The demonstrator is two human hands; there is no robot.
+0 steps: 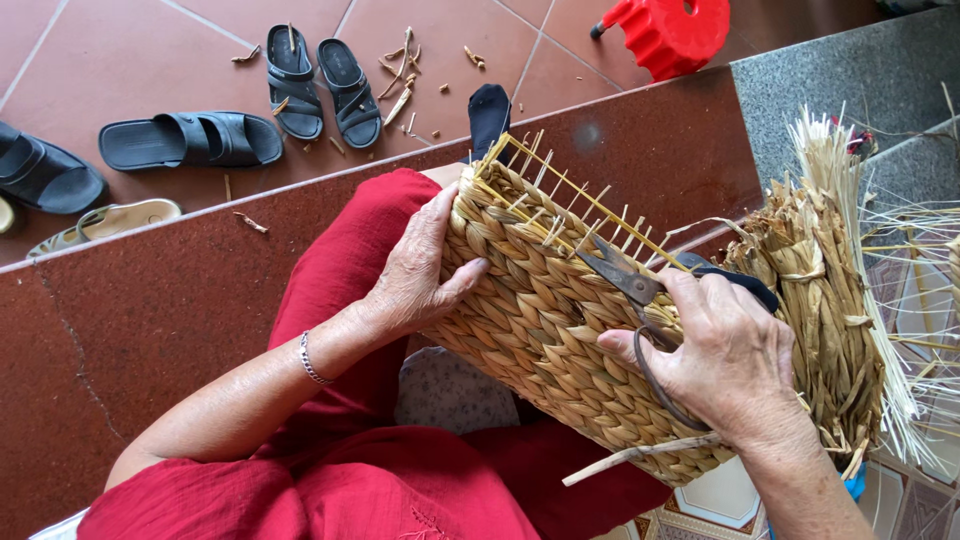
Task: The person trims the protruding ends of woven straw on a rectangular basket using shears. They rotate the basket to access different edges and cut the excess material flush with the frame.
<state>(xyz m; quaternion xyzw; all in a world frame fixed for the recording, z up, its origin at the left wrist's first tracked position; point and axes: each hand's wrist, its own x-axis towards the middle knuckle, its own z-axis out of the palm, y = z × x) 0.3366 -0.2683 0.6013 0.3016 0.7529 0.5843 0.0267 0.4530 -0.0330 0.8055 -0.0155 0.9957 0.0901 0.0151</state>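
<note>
Two hands, left hand (415, 270) steadying woven basket (545, 320), right hand (735, 365) gripping scissors (625, 282)

Black sandals (190, 139) and another dark pair (322, 86) lie on the red tiled floor (120, 60) among straw scraps (400, 75), with a red plastic stool (672, 34) by the grey stone step (830, 90).

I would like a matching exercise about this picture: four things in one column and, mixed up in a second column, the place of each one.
Things:
1. scissors
2. woven basket
3. red stool
4. black sandals

Places:
A. on the tiled floor, top left
B. in the right hand
C. on the lap, steadied by the left hand
D. at the top edge, right of centre

Pairs: 1-B, 2-C, 3-D, 4-A
</note>
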